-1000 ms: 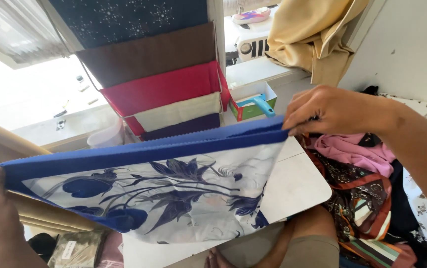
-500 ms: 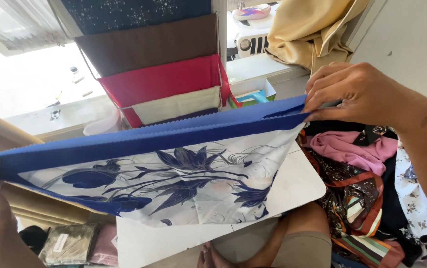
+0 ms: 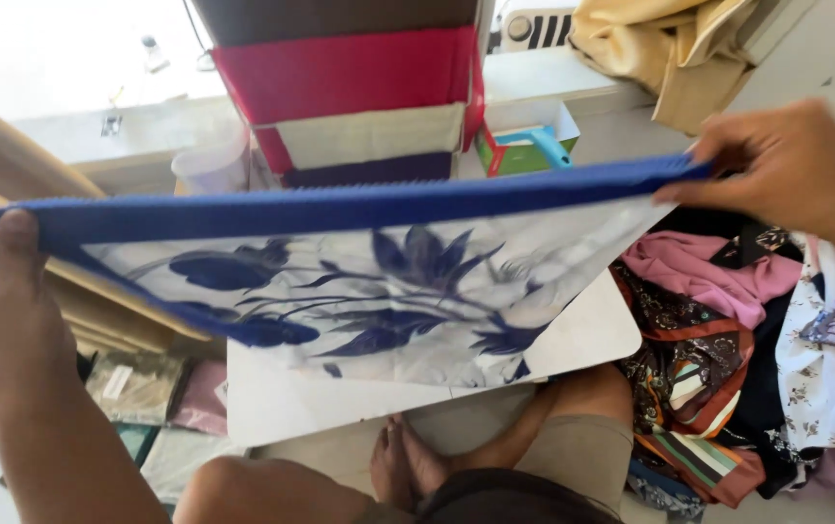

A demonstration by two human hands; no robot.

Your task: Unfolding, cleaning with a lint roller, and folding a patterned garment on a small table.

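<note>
A white scarf (image 3: pixel 408 291) with dark blue flowers and a broad blue border is stretched out flat in the air between both hands. My left hand (image 3: pixel 0 296) pinches its left end, thumb on top of the blue border. My right hand (image 3: pixel 786 170) pinches the right end at the upper right. The cloth hangs folded over a white board (image 3: pixel 582 335) that rests across my crossed legs (image 3: pixel 534 456).
A heap of mixed scarves (image 3: pixel 718 330), pink, brown-patterned and floral, lies at the right. Folded red, cream and purple fabrics (image 3: pixel 359 107) hang on a rack behind. A small green box (image 3: pixel 524 141) holds a blue tool. Packaged cloths (image 3: pixel 136 388) lie on the floor at left.
Both hands moved apart and the scarf is pulled tighter and more level. My right hand shifted right; the view tilted down, showing my legs and feet.
</note>
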